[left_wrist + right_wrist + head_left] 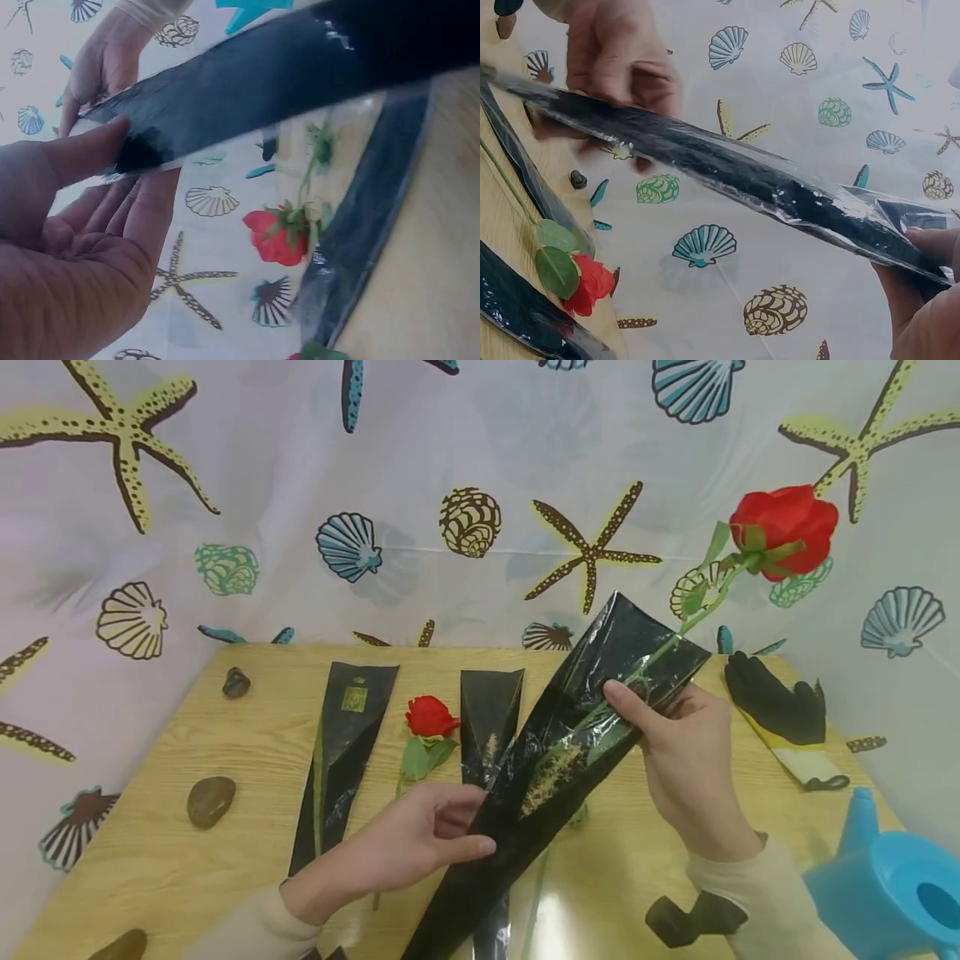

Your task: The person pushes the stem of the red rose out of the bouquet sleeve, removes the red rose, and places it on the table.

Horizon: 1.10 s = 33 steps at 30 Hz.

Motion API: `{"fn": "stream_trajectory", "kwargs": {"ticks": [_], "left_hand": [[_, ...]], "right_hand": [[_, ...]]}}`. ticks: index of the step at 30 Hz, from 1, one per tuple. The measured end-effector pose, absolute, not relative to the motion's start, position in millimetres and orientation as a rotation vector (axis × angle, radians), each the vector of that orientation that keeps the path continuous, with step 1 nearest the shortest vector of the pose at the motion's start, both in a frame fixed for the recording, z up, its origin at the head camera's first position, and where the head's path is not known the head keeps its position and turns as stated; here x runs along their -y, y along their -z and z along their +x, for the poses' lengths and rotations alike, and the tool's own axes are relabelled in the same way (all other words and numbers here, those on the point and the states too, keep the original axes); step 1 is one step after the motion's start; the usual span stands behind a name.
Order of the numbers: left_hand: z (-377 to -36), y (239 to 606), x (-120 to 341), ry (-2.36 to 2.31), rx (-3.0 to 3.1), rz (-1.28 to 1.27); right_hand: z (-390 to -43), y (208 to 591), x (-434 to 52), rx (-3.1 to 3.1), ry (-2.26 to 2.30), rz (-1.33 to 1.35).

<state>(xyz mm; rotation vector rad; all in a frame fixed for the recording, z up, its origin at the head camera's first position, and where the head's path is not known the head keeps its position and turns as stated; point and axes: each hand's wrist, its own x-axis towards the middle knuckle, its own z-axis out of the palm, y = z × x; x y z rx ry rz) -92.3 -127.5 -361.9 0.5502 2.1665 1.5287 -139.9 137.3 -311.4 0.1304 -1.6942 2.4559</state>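
Both hands hold a black, clear-fronted flower sleeve [480,877] slantwise above the table. A red artificial rose [787,531] sticks out of its wide top at the upper right, and the green stem runs down inside behind the clear film. Near that top edge my right hand [686,760] pinches the sleeve, thumb on the front and fingers behind. Lower down, my left hand [397,839] grips the sleeve's left edge; the left wrist view shows the thumb [90,146] on one face and the fingers under the other.
On the wooden table lie another black sleeve with a gold label [345,752], a second red rose [431,718] and a narrow black sleeve [487,710]. Stones [210,802] are at the left. A black-and-yellow glove [780,702] and a blue watering can [885,885] are at the right.
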Motion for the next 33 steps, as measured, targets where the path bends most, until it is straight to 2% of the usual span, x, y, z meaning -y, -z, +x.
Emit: {"fn": "stream_trajectory", "kwargs": {"ticks": [10, 19, 33], "left_hand": [[-92, 347, 121, -1.577, -2.284, 0.523], [-90, 350, 128, -1.52, -2.27, 0.526], [-84, 352, 141, -1.466, -2.277, 0.546]], "right_hand": [[-137, 314, -126, 1.944, -2.31, 0.212], [-156, 289, -177, 1.509, -2.644, 0.383], [-169, 297, -189, 1.423, -2.764, 0.263]]}}
